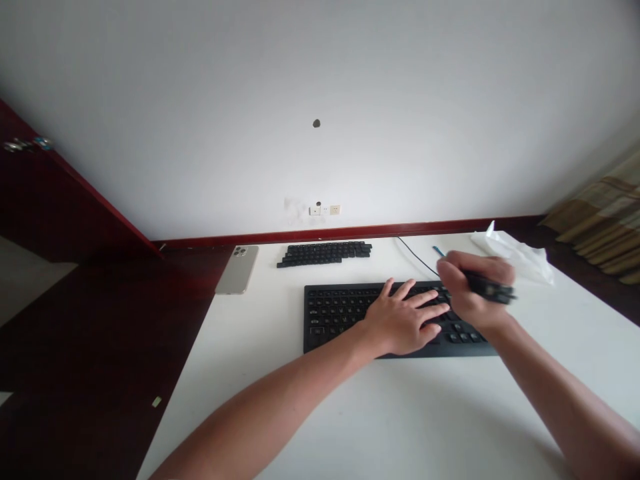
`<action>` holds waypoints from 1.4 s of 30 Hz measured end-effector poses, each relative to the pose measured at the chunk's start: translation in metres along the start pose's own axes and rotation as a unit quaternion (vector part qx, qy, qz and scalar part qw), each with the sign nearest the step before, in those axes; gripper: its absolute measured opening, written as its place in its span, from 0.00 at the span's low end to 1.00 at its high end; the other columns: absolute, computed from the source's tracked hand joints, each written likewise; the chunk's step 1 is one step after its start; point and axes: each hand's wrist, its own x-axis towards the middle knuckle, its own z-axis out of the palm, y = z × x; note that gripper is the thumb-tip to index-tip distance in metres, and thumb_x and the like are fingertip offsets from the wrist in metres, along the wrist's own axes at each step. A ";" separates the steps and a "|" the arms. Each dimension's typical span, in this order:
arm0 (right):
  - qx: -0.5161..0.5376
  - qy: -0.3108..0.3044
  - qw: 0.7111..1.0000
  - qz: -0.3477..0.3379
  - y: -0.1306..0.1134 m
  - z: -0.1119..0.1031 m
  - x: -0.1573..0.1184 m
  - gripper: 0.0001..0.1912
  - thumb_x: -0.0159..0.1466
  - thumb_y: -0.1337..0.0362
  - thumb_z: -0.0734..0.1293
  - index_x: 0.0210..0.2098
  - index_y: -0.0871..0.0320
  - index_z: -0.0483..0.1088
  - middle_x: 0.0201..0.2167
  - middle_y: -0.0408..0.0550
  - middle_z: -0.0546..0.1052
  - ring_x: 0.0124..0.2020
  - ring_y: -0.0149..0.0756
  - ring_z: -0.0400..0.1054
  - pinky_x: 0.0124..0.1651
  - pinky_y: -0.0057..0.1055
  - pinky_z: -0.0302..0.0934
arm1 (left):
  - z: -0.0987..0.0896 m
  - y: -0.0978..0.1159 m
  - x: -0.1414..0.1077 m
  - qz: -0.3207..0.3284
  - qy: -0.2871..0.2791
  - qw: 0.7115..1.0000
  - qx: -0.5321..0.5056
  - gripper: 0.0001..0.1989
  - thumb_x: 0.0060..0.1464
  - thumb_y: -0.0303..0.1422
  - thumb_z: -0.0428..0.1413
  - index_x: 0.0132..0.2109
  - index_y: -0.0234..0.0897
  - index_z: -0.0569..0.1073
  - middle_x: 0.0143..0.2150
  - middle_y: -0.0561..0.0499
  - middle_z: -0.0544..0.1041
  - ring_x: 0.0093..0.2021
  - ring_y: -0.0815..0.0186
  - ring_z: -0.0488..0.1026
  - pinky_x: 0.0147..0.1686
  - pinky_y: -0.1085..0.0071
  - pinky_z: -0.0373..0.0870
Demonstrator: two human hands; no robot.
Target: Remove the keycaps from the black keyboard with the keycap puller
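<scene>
Two bare forearms point(280, 400): reaching in from the bottom of the view, across a white worktop point(240, 373).
Left grip point(406, 323): open and flat, palm down, fingers spread, resting over the middle and right part of a black keyboard point(335, 310).
Right grip point(475, 287): closed in a fist around a dark object point(493, 290), at the right end of the keyboard; slightly blurred, contact with the keys impossible to tell.
Dark object: poking out at the right of the fist, too blurred to identify.
Blue sliver point(439, 251): just beyond the fist; cannot tell whether joined to the dark object.
Keyboard: lying on the worktop, left end in plain sight, partly covered by both hands.
Key rows point(325, 253): black, staggered, set out beyond the keyboard and apart from it.
Cable point(417, 257): thin and dark, running from the far edge of the worktop to behind the fist.
Phone point(237, 270): back up, three lenses showing, at the left edge of the worktop.
Plastic bag point(523, 257): white, crumpled, near the far right corner.
Wall point(200, 133): pale, with two dark holes and a row of sockets point(325, 210).
Door point(60, 180): dark red, at left.
Curtain point(605, 220): patterned, at right.
</scene>
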 end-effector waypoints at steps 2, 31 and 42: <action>-0.116 -0.033 0.985 -0.123 0.021 0.000 0.012 0.21 0.61 0.66 0.68 0.17 0.55 0.55 0.15 0.37 0.52 0.19 0.27 0.44 0.24 0.33 0.45 | -0.001 0.000 0.000 -0.002 0.002 1.000 0.002 0.28 0.74 0.46 0.38 0.75 0.48 0.59 0.78 0.56 0.56 0.78 0.48 0.46 0.74 0.38 0.43; -0.081 0.003 0.996 0.033 0.088 0.004 0.010 0.19 0.64 0.62 0.65 0.21 0.56 0.54 0.20 0.38 0.51 0.25 0.30 0.44 0.29 0.31 0.46 | -0.031 -0.015 0.001 0.015 0.059 0.997 -0.054 0.07 0.67 0.31 0.58 0.42 0.40 0.81 0.43 0.51 0.81 0.43 0.62 0.76 0.48 0.65 0.75; -0.075 0.052 0.995 0.048 0.094 0.002 0.012 0.21 0.64 0.63 0.64 0.22 0.55 0.48 0.21 0.38 0.48 0.25 0.30 0.43 0.28 0.32 0.44 | -0.067 -0.022 -0.003 -0.015 0.096 0.995 -0.019 0.02 0.66 0.31 0.61 0.45 0.42 0.78 0.44 0.54 0.82 0.44 0.63 0.77 0.46 0.65 0.74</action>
